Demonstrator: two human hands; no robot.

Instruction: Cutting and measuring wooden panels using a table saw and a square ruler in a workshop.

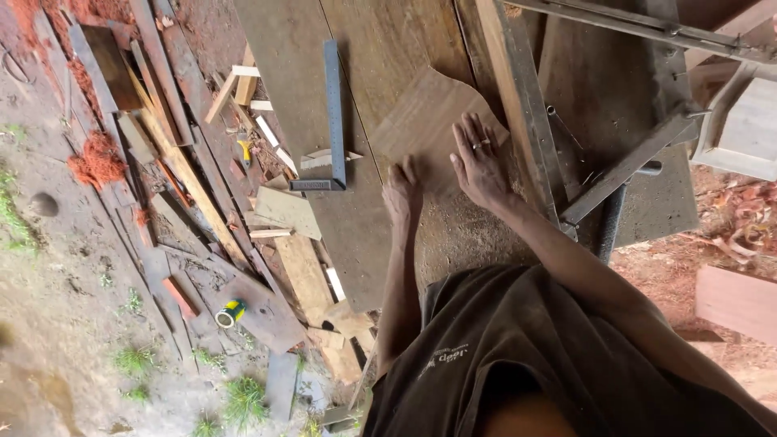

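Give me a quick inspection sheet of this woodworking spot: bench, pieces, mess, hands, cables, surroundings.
Surface: workbench of dark planks, dusted with sawdust.
Job's things: curved wooden piece lies flat on the bench; metal try square lies beside it.
Clutter: wood offcuts piled on the ground; a yellow tape roll among them.
Hands: left hand rests flat on the bench at the piece's edge; right hand pressed flat on the piece, both empty.
Cables: nothing seen.
Surroundings: reddish shavings, bare dirt, grass tufts, metal frame at right.

curved board (429, 121) on workbench (364, 48), steel square (333, 113) left of it
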